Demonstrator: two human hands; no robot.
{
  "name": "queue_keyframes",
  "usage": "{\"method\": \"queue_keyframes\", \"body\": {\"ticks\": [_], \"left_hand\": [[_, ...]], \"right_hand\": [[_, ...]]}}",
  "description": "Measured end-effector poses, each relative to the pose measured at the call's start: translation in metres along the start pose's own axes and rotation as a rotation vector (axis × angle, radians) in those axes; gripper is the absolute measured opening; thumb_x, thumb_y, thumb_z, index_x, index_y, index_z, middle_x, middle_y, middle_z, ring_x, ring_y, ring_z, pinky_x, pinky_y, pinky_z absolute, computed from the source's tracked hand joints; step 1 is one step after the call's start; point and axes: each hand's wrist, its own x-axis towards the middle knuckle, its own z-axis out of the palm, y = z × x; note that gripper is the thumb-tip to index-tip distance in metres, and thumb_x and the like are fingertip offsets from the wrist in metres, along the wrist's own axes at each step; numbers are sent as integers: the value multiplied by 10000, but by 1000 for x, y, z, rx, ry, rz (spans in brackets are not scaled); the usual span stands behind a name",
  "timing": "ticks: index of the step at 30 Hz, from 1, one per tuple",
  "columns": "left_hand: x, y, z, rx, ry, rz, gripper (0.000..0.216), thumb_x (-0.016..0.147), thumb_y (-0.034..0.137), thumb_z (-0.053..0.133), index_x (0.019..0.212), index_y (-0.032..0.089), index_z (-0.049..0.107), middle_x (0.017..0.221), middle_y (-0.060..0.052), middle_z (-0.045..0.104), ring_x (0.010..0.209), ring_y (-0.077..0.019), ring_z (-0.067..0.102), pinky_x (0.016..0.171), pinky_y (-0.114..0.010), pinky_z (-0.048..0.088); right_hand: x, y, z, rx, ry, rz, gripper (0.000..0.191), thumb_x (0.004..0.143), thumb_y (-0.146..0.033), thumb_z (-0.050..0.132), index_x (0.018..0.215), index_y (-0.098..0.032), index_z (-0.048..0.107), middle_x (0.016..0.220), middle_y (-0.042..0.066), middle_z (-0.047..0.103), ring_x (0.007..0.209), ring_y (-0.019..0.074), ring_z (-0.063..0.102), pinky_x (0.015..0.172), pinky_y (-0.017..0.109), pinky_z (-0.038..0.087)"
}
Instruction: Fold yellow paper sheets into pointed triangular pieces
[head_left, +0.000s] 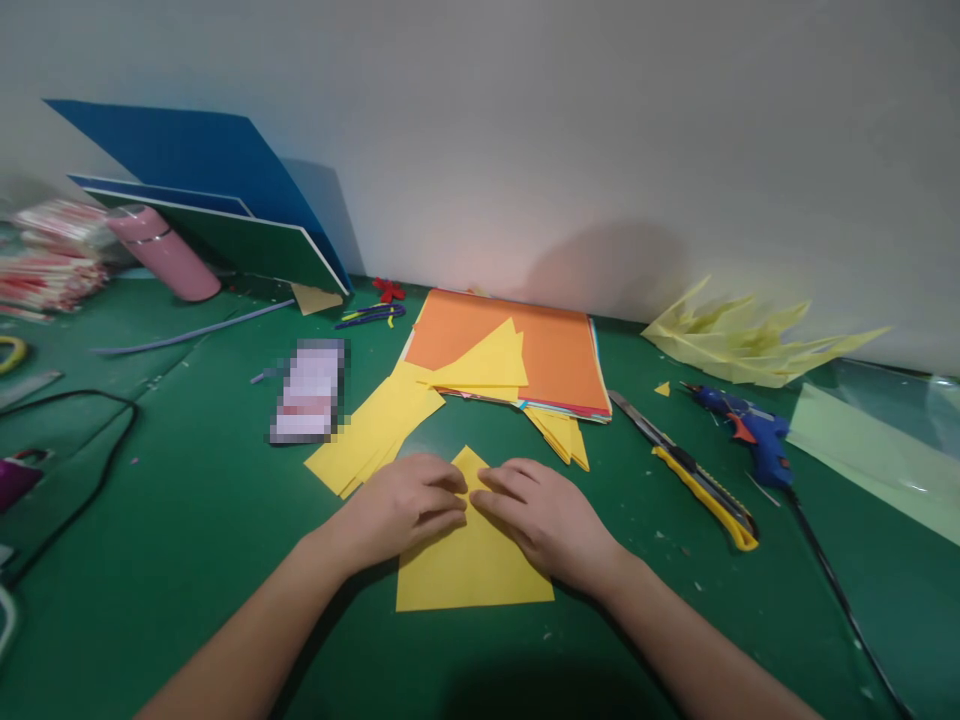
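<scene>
Tabletop [210,560], fingers [442,498] on yellow paper [474,575]

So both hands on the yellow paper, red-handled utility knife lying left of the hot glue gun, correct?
Colour's wrong: the head view shows the utility knife left of the hot glue gun with a yellow handle, not red. Rest stands.

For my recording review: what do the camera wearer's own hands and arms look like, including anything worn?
The left hand and right hand are ungloved, with no visible rings. The left forearm and right forearm are bare; no sleeve, watch or bracelet shows.
</scene>
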Motion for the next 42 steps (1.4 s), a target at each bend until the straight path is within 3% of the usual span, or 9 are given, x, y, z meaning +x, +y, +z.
{"method": "queue_keyframes", "body": {"ticks": [5, 11, 15, 20, 28, 37, 42], "left_hand": [[0, -1, -1, -5, -10, -44, 214, 899, 267, 529, 814, 204, 715, 1023, -75, 666, 963, -213, 603, 839, -351, 510], [0, 0, -3, -39, 5, -104, 225, 917, 225, 471, 883, 193, 692, 1027, -73, 669, 971, -204, 608, 851, -356, 513], [1, 4, -2, -54, 32, -141, 189, 894, 240, 507, 961, 174, 671, 1061, -81, 670, 990, -223, 606, 866, -386, 511], [2, 4, 3, -35, 99, -138, 274, 928, 167, 383, 962, 155, 655, 1019, -87, 690, 945, -218, 620, 845, -399, 515], [4, 3, 7, 74, 49, -122, 279, 925, 121, 357, 983, 151, 629, 1132, -101, 655, 992, -238, 602, 860, -419, 497], [3, 10, 14, 203, 52, -197, 331, 891, 145, 389, 1194, 112, 516, 1279, -152, 532, 1095, -278, 513, 934, -456, 446], [6, 13, 8, 170, 32, -270, 327, 847, 134, 413, 1145, 135, 547, 1082, -129, 543, 976, -255, 519, 837, -417, 479]], "right_hand": [[0, 1, -1, -19, -65, -15, 364, 878, -66, 419, 1181, -170, 592, 1041, 122, 627, 872, 222, 490, 752, 359, 462], [2, -1, -2, -9, -45, 8, 328, 907, -99, 408, 1145, -175, 619, 997, 123, 630, 859, 226, 476, 732, 353, 454], [3, -1, -2, -13, -33, -5, 310, 908, -104, 418, 1126, -173, 627, 1072, 115, 637, 859, 222, 480, 739, 352, 454], [3, 0, -1, -24, -21, -52, 317, 904, -95, 425, 1149, -146, 619, 1209, 91, 628, 835, 219, 489, 711, 352, 467], [4, -1, -2, 1, -18, -35, 317, 916, -96, 392, 1117, -151, 631, 1203, 68, 648, 852, 224, 519, 714, 361, 469], [3, 1, 1, -15, 11, -56, 324, 906, -90, 396, 1110, -151, 640, 1173, 94, 661, 838, 221, 528, 714, 359, 476], [2, 1, 1, -11, 7, -59, 319, 901, -98, 411, 1116, -152, 641, 1182, 82, 658, 841, 226, 524, 720, 368, 482]]}}
